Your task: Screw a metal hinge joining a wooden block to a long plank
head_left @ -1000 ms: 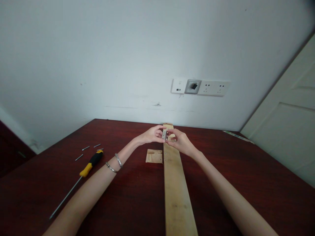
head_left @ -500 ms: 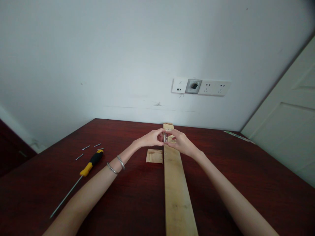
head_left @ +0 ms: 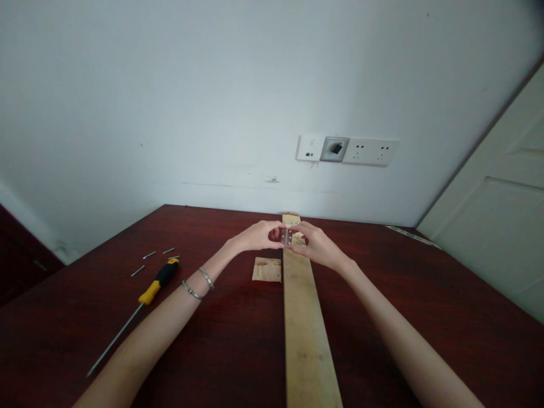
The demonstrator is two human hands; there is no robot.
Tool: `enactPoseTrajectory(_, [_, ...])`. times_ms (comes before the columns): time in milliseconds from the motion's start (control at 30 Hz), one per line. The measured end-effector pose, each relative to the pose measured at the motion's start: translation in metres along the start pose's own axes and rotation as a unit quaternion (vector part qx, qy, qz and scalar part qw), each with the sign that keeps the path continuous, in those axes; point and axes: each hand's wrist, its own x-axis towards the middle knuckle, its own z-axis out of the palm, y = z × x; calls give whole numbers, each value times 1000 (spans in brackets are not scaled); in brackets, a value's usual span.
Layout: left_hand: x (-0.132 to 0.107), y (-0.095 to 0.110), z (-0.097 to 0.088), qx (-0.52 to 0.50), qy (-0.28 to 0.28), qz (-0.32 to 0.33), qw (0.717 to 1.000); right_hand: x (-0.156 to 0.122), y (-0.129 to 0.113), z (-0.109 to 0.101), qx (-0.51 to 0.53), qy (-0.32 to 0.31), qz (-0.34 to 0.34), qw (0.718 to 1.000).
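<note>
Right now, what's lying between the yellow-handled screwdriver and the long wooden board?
In the head view, a small square of pale plywood lies between the yellow-handled screwdriver and the long wooden board, nearer the board; the left forearm also crosses that stretch.

Red table (head_left: pixel 425 283) w/ s'driver (head_left: pixel 158 281), nails (head_left: pixel 143 263), plank (head_left: pixel 305 340), offcut (head_left: pixel 267 270)

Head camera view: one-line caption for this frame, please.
Left hand and right hand hold a small metal hinge over the far end of a wooden board on a dark red table.
</note>
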Motion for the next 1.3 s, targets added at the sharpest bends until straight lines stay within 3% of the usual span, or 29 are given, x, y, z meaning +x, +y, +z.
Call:
enactPoseTrajectory(333, [-4,15,-7,17,-26,3,1000,-5,-1,3,44,-8,11,999])
enactPoseTrajectory(600, [-21,5,16,43,-44,4,998,-22,5,24,98,-56,27,993])
enactPoseTrajectory(833, [-36,-4,37,70,-70,6,995,-42,14,52,113,-39,33,992])
enactPoseTrajectory(1300, [-39,-7,42,88,-91,22,992,-53,18,56,114,-48,53,991])
